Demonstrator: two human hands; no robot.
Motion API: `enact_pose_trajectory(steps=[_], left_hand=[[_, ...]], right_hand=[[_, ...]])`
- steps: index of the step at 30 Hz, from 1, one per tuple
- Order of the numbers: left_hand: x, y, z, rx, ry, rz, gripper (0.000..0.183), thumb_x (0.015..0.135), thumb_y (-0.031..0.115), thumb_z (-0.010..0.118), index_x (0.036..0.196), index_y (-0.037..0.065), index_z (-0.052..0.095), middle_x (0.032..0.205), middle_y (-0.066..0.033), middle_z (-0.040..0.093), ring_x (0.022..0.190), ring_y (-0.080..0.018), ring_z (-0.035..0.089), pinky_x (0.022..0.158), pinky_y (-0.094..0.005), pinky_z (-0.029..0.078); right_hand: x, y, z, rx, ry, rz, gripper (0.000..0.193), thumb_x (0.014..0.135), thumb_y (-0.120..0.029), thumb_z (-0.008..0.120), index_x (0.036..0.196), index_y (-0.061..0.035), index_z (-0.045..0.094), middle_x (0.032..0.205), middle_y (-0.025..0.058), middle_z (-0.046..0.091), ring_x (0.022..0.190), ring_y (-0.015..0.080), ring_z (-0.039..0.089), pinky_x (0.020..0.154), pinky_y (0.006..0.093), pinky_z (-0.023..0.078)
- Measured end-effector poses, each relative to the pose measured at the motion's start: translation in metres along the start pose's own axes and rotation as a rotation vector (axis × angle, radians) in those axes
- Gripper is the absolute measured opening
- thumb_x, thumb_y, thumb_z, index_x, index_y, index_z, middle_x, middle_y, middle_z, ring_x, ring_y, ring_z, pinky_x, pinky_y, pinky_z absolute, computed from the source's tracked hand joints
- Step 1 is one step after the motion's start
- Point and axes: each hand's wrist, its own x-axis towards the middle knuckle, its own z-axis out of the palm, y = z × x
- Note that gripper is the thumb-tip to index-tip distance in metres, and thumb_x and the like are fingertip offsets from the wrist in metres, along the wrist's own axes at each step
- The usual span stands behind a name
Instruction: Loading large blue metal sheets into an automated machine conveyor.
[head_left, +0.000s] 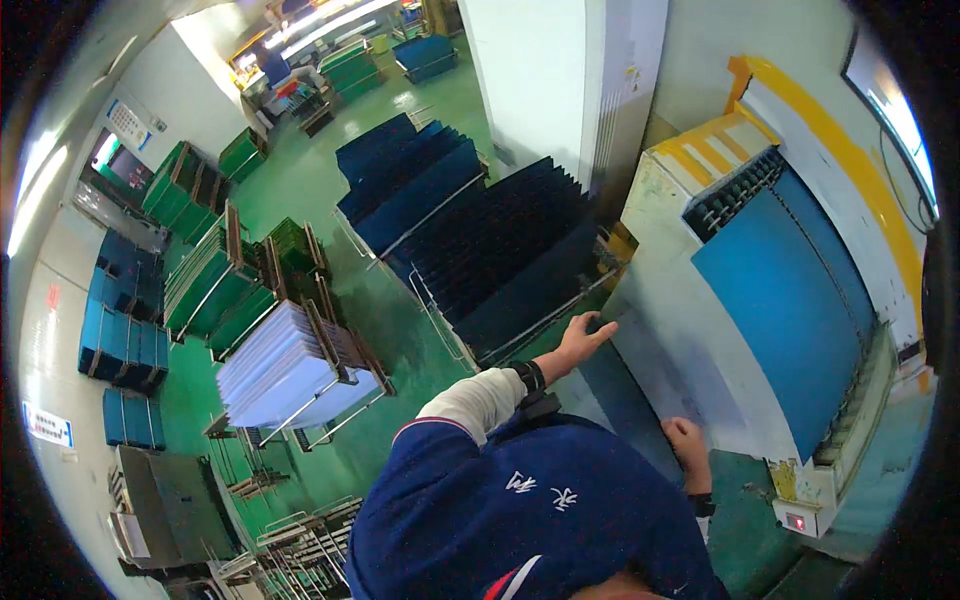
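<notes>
A dark blue panel [622,392] is seen at a slant between my two hands. My left hand [575,343] has its fingers and thumb closed at the panel's far left edge. My right hand [687,442] is curled around its near right edge, with some of the fingers hidden. Part of the panel lies behind my body. Right of my hands stands a white machine [655,290] with a row of rollers. A bright blue panel [785,300] lies on its sloping bed.
Wire racks of dark blue panels [520,260] stand just ahead. At left are a rack of pale lilac panels [290,370] and green panels [210,280]. More blue panels [125,335] line the left wall. A white pillar [560,90] rises behind the racks. Another person [275,65] is far back.
</notes>
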Motion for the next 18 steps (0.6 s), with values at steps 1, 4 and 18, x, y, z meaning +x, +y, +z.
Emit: enact_pose_trajectory(steps=[1,4,18], left_hand=[[0.001,-0.005,-0.001,0.002,0.007,0.009,0.077,0.078,0.058,0.068,0.131,0.004,0.05,0.13,-0.0201,0.047,0.123,-0.0312,0.046,0.102,-0.0391,0.039],[0.003,-0.005,-0.001,0.0,0.006,0.03,0.079,0.078,0.057,0.068,0.134,0.005,0.047,0.133,-0.0205,0.045,0.126,-0.0316,0.044,0.103,-0.0392,0.038],[-0.005,-0.008,-0.007,0.044,-0.008,0.073,0.08,0.08,0.056,0.068,0.138,0.007,0.044,0.134,-0.0194,0.045,0.122,-0.0307,0.047,0.102,-0.037,0.04]], right_hand=[[-0.002,-0.014,0.004,-0.042,-0.005,0.014,0.032,0.089,-0.031,0.064,0.092,0.0007,0.068,0.082,0.0047,0.066,0.076,0.012,0.06,0.069,0.0274,0.046],[-0.01,-0.034,0.007,-0.108,0.02,0.023,0.032,0.088,-0.028,0.065,0.098,0.0016,0.07,0.087,0.0079,0.07,0.082,0.015,0.063,0.074,0.0301,0.048],[-0.008,-0.013,0.02,0.076,0.199,0.019,0.031,0.089,-0.027,0.064,0.088,0.0035,0.065,0.073,0.0013,0.06,0.07,0.0088,0.053,0.064,0.0274,0.043]])
